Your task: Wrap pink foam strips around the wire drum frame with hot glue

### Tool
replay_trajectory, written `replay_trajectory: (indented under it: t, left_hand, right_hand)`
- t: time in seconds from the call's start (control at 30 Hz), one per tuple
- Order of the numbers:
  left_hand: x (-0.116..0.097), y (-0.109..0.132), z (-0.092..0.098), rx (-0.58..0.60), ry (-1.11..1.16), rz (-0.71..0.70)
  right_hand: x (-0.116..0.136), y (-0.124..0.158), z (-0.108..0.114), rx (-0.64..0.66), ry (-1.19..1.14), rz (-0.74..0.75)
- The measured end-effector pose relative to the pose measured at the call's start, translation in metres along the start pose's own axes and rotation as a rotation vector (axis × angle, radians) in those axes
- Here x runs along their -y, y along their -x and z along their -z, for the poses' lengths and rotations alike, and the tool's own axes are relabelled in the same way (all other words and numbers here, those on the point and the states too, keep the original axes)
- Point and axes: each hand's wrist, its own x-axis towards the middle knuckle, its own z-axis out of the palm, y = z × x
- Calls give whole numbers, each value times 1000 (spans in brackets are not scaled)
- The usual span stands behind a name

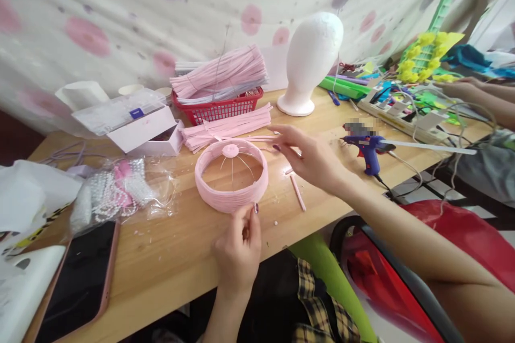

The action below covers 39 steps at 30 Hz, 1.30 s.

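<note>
A round pink ring wrapped in pink pipe cleaners, with thin wire spokes and a small pink hub, lies on the wooden table. My left hand pinches the ring's near rim between thumb and fingers. My right hand hovers over the ring's right far edge, fingers pinched on a pink pipe cleaner strand that runs left across the ring's top. A short pink pipe cleaner piece lies on the table just under my right hand.
Loose pink pipe cleaners lie behind the ring, more in a red basket. A white foam head, a blue glue gun, a bead bag, a phone and white boxes stand around. Another person's arm works at far right.
</note>
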Motion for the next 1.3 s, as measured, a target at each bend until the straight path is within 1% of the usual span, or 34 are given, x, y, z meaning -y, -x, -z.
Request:
replay_trajectory:
  t: [0.03,0.1,0.17,0.2,0.3,0.4,0.47,0.53,0.6,0.67,0.7,0.8,0.87,0.9,0.97,1.03,1.13,1.23,1.3]
  left_hand:
    - [0,-1,2,-14,35,28]
    - [-1,-3,5,-27,81,46]
    - [0,-6,9,-35,100,4]
    - [1,-8,11,-39,104,-24]
    - [7,-14,18,-39,89,-88]
    - [12,-17,26,-14,79,-93]
    - [13,-17,30,-6,73,-40]
    - [11,-16,32,-31,53,60]
    - [9,-16,31,-61,48,168]
    - [9,-19,28,-82,59,202]
    - [10,-22,27,-99,55,174]
    - [14,-34,22,-145,-19,-5]
    - [16,-41,20,-114,-69,-94]
    - [16,-43,19,-81,-87,-113]
    - [17,-44,17,-18,-120,-135]
    - [19,-42,14,21,-146,-170]
    - [24,-37,8,19,-173,-230]
    - [29,-34,3,-6,-185,-255]
    - [31,-32,2,-15,-182,-267]
  right_hand:
    - [-1,4,-3,-5,-24,4]
    - [-5,11,-4,-33,-48,-47]
    - [-9,20,-2,-77,21,-129]
    - [-12,25,-1,-77,85,-158]
    - [-20,44,-5,24,289,-249]
    - [-27,60,-18,140,433,-349]
    - [-30,66,-25,199,497,-375]
    - [-32,70,-28,249,514,-382]
    - [-34,71,-25,278,482,-377]
    - [-33,72,-20,287,394,-354]
    - [-32,73,-18,281,317,-330]
    - [-27,75,-15,250,-18,-229]
    - [-25,76,-19,235,-206,-195]
    - [-24,77,-21,228,-243,-204]
    - [-26,79,-27,205,-199,-254]
    - [-31,81,-31,187,-80,-307]
    - [-38,85,-32,153,21,-337]
    - [-47,87,-24,94,30,-319]
    - [-60,85,-11,38,62,-284]
